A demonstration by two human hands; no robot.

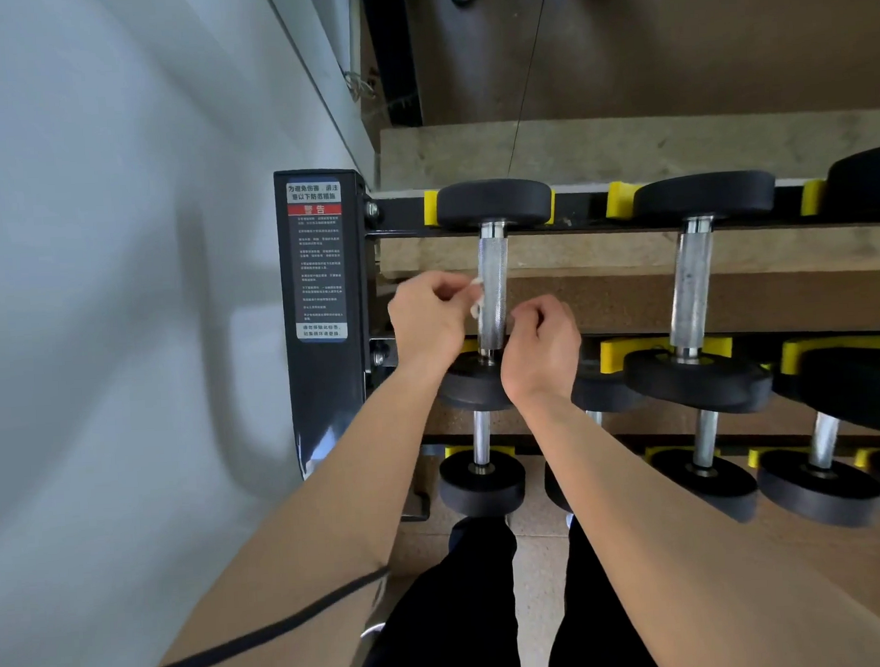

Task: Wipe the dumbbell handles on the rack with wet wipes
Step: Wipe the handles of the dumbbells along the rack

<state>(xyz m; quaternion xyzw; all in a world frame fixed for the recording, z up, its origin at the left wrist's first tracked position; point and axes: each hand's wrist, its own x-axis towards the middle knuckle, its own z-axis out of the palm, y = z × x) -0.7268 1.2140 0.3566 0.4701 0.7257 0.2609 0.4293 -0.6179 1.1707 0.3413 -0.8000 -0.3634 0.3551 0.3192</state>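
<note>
You are working at the leftmost dumbbell (495, 203) on the top tier of the rack (329, 390), which is lying across its yellow cradles (430, 207) with the knurled steel handle (493, 279) running away from you. Your left hand (427, 318) is pinching a scrunched wet wipe (476, 296) between thumb and curled fingertips, holding it against the handle's left side. Your right hand (540, 348) is sitting just beside the handle's right side with its fingers curled inward; whether they are gripping the wipe's far end is hidden. The wipe is looking thin and limp and will probably snag on the knurling, so keep it bunched and wrapped around the bar. The dumbbell is likely heavy and sitting steady, so it is needing no lifting.
</note>
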